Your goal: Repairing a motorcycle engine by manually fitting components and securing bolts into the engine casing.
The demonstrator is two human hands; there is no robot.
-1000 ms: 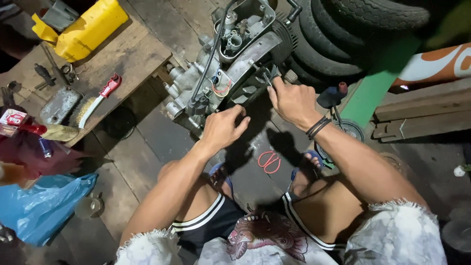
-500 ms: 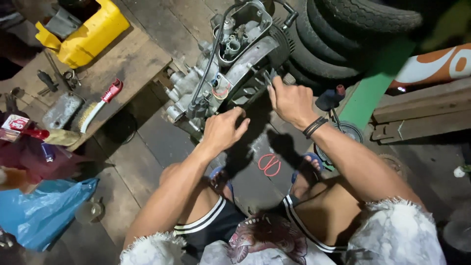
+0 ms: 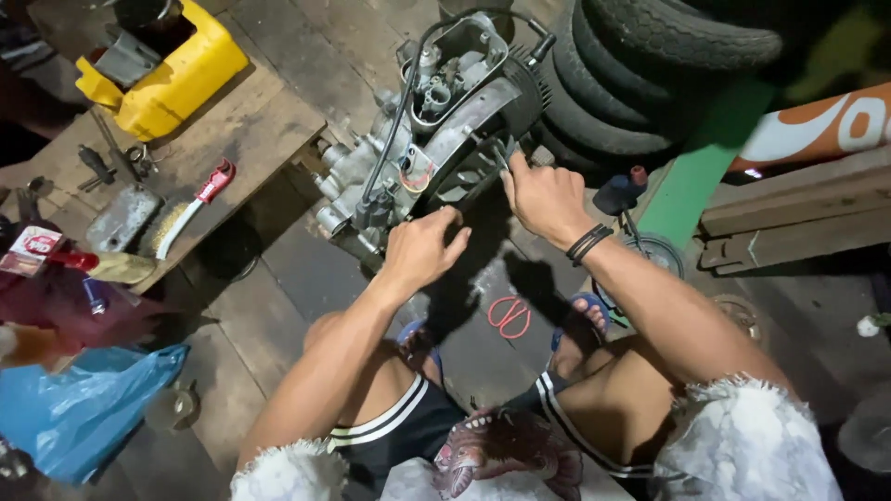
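left hand [image 3: 422, 246]: fingers curled together against the engine's [image 3: 436, 130] lower edge
right hand [image 3: 543, 195]: fingertips pinched on a small metal tool [image 3: 502, 154] at the engine
beside: stacked tyres [image 3: 640, 74]

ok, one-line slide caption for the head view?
Crouched person works both hands, left hand and right hand, on a small engine on the floor beside stacked tyres and a yellow jerrycan.

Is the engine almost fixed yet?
Not yet. Done: the engine has its top cover off, insides showing. In hand: the left hand and right hand both work on its lower side. Left: the wire brush lies unused on the bench.
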